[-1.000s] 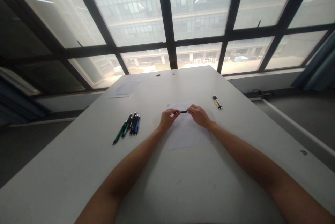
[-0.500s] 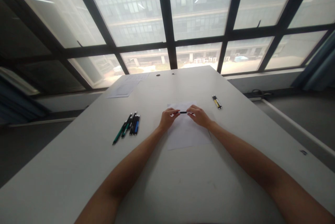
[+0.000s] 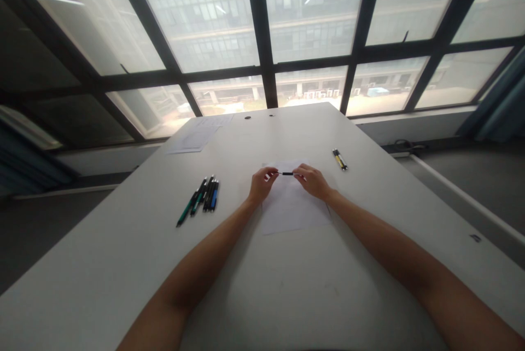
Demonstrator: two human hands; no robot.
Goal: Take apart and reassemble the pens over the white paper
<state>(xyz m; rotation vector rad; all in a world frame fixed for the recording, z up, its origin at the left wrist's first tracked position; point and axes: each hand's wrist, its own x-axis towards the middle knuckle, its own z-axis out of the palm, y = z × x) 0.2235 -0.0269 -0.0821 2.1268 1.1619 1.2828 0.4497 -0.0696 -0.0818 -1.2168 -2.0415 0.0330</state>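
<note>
2 hands, left (image 3: 262, 184) and right (image 3: 312, 181), fingers pinching slim, smooth black pen (image 3: 287, 174) above flat paper (image 3: 293, 206).

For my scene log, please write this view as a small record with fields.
left hand: grip on left end of dark pen-like item
right hand: grip on its right end
under the hands: white sheet
left of the sheet: group of green, black and blue pens
right, farther away: yellow and white pens
far left: loose papers
surface: white table
</note>
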